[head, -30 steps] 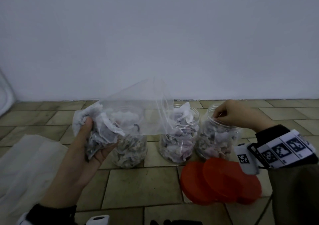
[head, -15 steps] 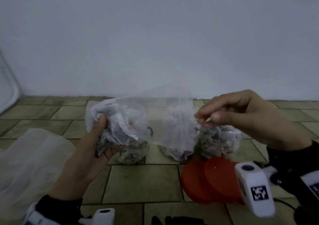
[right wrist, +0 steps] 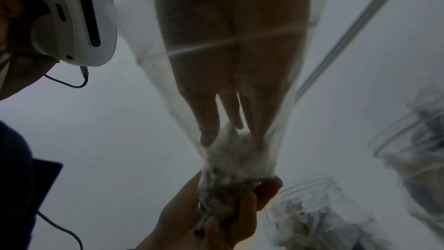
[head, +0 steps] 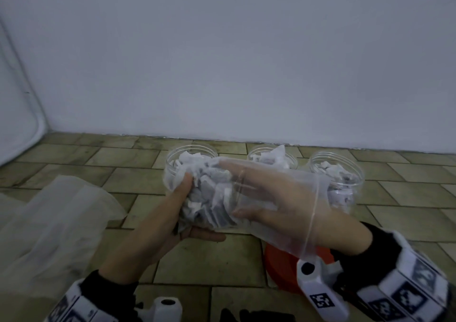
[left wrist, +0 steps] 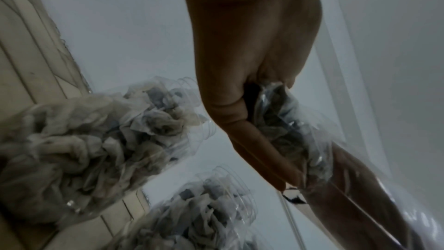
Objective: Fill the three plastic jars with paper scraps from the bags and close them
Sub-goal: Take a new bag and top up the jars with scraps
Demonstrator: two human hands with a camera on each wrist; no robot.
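Observation:
Three clear lidless jars stand in a row by the wall: the left jar (head: 191, 155), the middle jar (head: 271, 157) and the right jar (head: 338, 171), each holding paper scraps. My left hand (head: 179, 205) grips the bottom of a clear plastic bag (head: 278, 237) bunched round the scraps (head: 209, 198), in front of the left jar. My right hand (head: 261, 193) is inside the bag, fingers (right wrist: 209, 121) straight and tips touching the scraps. Stacked red lids (head: 281, 267) lie on the floor under my right wrist, partly hidden.
A crumpled translucent white bag or sheet (head: 49, 223) lies on the tiled floor (head: 209, 260) at the left. A white wall (head: 222, 62) rises close behind the jars. From below, the right wrist view shows a white headset (right wrist: 79, 16) with a cable.
My right hand left the right jar, took the bag's mouth and went inside the bag. The bag came lower and nearer, in front of the left jar.

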